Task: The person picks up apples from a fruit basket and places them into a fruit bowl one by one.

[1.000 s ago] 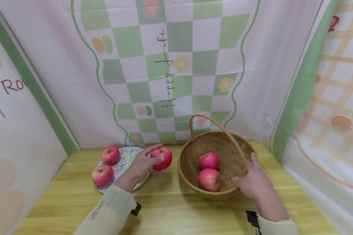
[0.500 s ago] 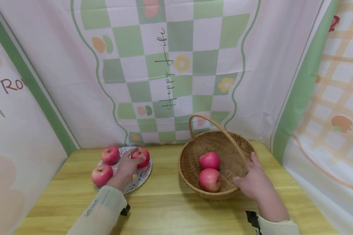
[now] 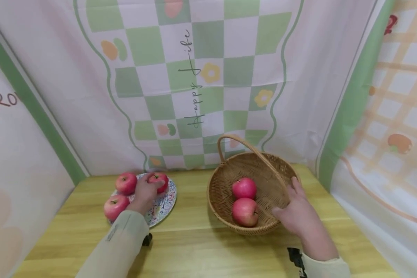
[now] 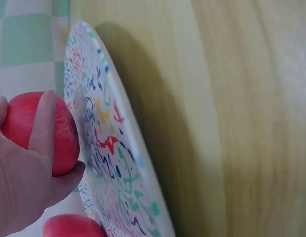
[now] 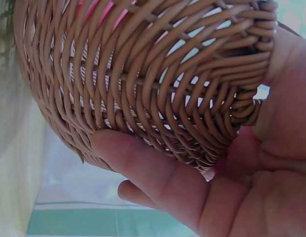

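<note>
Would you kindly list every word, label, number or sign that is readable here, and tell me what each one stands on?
"Happy Life": script running sideways up the back cloth.
"Ro": on the left side cloth; anything after it is cut off at the green band.
Left sleeve: a small line of marks, too blurred to read.
I can read nothing else.

Held apple (image 3: 163, 179) now over plate (image 3: 169, 197)

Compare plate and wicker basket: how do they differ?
Colour: the plate is white with multicoloured marks; the wicker basket is brown.
Shape: the plate is shallow and handleless; the basket is deep with an arched handle.
Shared: both are round, rest on the table and bear red apples.
</note>
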Demonstrator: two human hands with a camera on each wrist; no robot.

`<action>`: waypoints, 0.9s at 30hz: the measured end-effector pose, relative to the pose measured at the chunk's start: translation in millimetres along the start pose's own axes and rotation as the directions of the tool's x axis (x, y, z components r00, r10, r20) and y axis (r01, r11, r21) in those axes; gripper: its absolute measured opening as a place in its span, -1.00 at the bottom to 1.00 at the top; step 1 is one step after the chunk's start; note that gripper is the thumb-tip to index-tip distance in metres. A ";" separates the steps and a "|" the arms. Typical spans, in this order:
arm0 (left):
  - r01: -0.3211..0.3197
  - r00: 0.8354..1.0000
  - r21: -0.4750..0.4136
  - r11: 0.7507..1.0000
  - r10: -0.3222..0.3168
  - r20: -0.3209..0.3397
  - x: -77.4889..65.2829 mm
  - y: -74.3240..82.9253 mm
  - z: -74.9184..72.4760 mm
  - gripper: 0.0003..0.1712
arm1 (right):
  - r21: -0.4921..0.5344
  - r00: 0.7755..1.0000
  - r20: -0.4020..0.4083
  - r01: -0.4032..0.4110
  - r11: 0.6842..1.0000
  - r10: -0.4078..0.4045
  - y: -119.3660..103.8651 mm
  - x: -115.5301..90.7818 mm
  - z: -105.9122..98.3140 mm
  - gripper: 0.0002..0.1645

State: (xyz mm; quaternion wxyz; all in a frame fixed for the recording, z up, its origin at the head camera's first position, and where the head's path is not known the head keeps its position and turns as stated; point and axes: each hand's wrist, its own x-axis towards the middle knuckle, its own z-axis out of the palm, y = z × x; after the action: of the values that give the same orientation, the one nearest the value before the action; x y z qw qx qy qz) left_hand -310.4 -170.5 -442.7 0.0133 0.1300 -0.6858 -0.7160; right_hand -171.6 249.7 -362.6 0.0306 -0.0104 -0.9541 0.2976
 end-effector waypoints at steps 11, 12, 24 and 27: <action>-0.092 0.993 0.220 0.971 0.105 -0.052 13.8 -7.7 4.1 -0.22 | 0.004 1.000 -0.011 0.012 1.000 -0.012 -0.4 -0.9 -1.2 0.15; -0.110 0.989 0.284 0.952 0.132 -0.059 14.4 -7.8 3.7 -0.23 | 0.010 1.000 -0.010 0.012 1.000 -0.012 -0.7 -1.1 -1.2 0.15; -0.128 0.987 0.363 0.923 0.156 -0.048 18.0 -7.1 -0.9 -0.21 | 0.035 1.000 0.005 -0.007 0.999 0.007 -3.3 -2.3 -0.1 0.14; -0.118 0.989 0.399 0.909 0.145 -0.036 18.1 -5.8 -2.2 -0.19 | 0.033 1.000 0.008 -0.015 0.999 0.015 -2.8 -2.8 0.1 0.15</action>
State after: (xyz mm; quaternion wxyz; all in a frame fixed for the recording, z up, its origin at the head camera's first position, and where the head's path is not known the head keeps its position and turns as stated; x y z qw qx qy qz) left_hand -326.5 -175.9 -451.5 0.0572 0.1067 -0.8227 -0.5555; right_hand -168.8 247.2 -361.3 0.0248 -0.0160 -0.9491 0.3136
